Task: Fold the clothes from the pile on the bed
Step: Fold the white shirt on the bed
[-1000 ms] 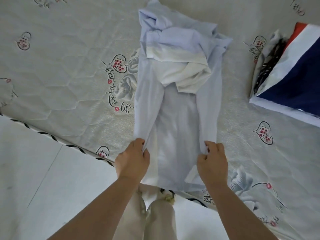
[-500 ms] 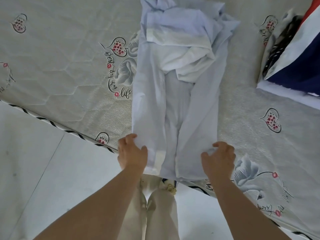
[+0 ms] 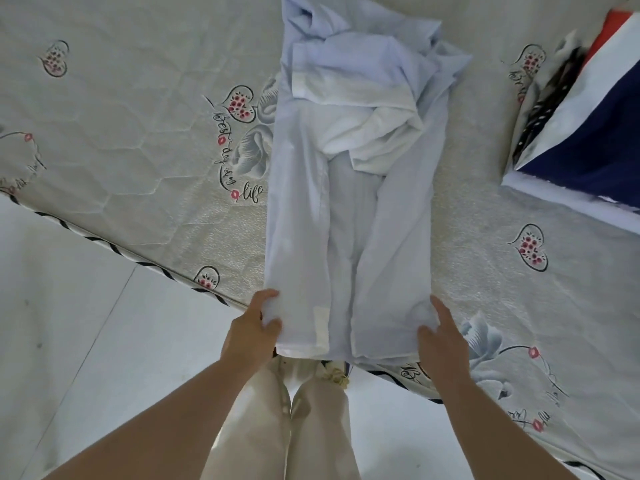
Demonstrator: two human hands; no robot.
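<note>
Pale blue cloth, thin enough to show its inner layers, makes up the garment (image 3: 349,209) that runs as a long strip from the top centre of the frame down to the mattress (image 3: 138,133) edge at lower centre. Both long sides are already turned inward, so the step in hand looks like taking the near hem and carrying it up to halve the length.

To do that well, both corners should rise together and stay level, with the strip kept taut between them so the turned-in sides do not slide open; the bunched white and blue part in the upper centre wants flattening before the hem lands on it.

At the strip's lower left corner the left hand (image 3: 254,327) pinches the fabric between thumb and curled fingers. Against the lower right corner sits the right hand (image 3: 440,336), thumb on the cloth and fingers alongside the edge; whether it truly nips the fabric I cannot tell. Other folded textiles (image 3: 588,133) lie at the upper right, well apart.
</note>
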